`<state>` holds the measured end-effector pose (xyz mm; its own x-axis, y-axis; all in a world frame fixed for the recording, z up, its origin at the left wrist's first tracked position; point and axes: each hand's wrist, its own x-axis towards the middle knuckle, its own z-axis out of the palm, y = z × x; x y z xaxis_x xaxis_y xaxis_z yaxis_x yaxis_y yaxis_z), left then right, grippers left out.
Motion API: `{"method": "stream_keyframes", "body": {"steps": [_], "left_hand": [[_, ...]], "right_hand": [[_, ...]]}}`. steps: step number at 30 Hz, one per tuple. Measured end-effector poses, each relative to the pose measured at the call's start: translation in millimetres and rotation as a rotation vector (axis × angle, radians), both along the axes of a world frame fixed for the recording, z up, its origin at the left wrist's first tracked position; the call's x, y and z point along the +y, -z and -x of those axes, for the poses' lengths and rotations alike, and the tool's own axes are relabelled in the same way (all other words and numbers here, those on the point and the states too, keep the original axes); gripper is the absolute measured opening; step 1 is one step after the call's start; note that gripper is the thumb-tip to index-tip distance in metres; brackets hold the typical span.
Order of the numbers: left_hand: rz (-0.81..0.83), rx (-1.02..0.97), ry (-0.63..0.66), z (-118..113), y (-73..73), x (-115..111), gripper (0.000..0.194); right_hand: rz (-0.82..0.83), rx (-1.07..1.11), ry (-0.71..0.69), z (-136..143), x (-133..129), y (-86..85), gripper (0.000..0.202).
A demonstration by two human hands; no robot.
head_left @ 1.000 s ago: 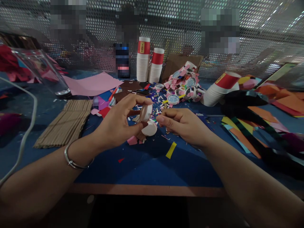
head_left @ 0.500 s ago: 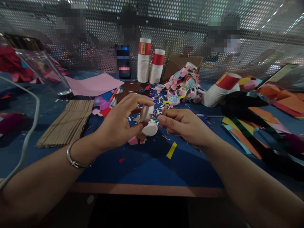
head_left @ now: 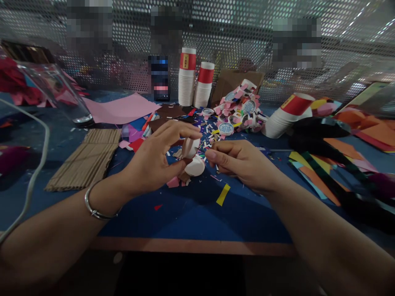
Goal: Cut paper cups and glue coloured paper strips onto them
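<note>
Between the fingertips and thumb of my left hand (head_left: 160, 158) is a small round white piece (head_left: 190, 148), held tilted on its edge. Just below it, another round white piece (head_left: 195, 166) lies on the blue table, close to pink scraps (head_left: 173, 182). My right hand (head_left: 236, 162) is pinched closed to the right of the held piece, a short gap away; anything between its fingertips is too small to make out. A yellow strip (head_left: 223, 195) rests on the table below my right hand.
Behind my hands stand two stacks of paper cups (head_left: 187, 78), with a heap of decorated pieces (head_left: 243, 107) beside them. Ridged cardboard (head_left: 84, 159) and a clear glass (head_left: 66, 96) are at left. Black scissors (head_left: 330, 164) and a leaning cup stack (head_left: 282, 117) are at right.
</note>
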<state>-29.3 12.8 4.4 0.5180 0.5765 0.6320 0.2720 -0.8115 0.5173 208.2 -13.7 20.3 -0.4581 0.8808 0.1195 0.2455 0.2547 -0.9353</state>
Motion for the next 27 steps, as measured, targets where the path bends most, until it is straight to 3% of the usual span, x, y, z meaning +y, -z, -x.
{"method": "stream_keyframes", "body": {"steps": [4, 6, 8, 10, 13, 15, 21, 27], "left_hand": [[-0.131, 0.055, -0.061, 1, -4.4, -3, 0.046], [-0.111, 0.043, -0.068, 1, -5.1, -4, 0.047], [0.051, -0.031, -0.036, 0, -3.9, -4, 0.047], [0.323, -0.126, 0.032, -3, -1.2, -3, 0.044], [0.741, -0.193, 0.157, -6, 3.4, 0, 0.025], [0.88, -0.178, 0.18, -7, 5.2, 1, 0.014], [0.772, 0.001, 0.161, -9, -0.8, -5, 0.017], [0.979, 0.176, 0.12, -15, -10.1, -16, 0.016]], "right_hand": [[-0.002, 0.017, -0.013, 0, 0, -0.5, 0.052], [0.008, 0.033, -0.011, 0, 0, -0.3, 0.053], [0.016, 0.04, 0.002, 0, 1, 0.2, 0.054], [0.014, 0.034, 0.023, -1, 2, 0.7, 0.053], [0.007, 0.019, 0.042, -1, 2, 0.4, 0.053], [-0.008, 0.004, 0.064, 0, 1, -0.2, 0.053], [-0.115, -0.062, 0.124, 3, 1, 3.6, 0.046], [-0.118, -0.091, 0.041, 8, 3, 7.4, 0.042]]}}
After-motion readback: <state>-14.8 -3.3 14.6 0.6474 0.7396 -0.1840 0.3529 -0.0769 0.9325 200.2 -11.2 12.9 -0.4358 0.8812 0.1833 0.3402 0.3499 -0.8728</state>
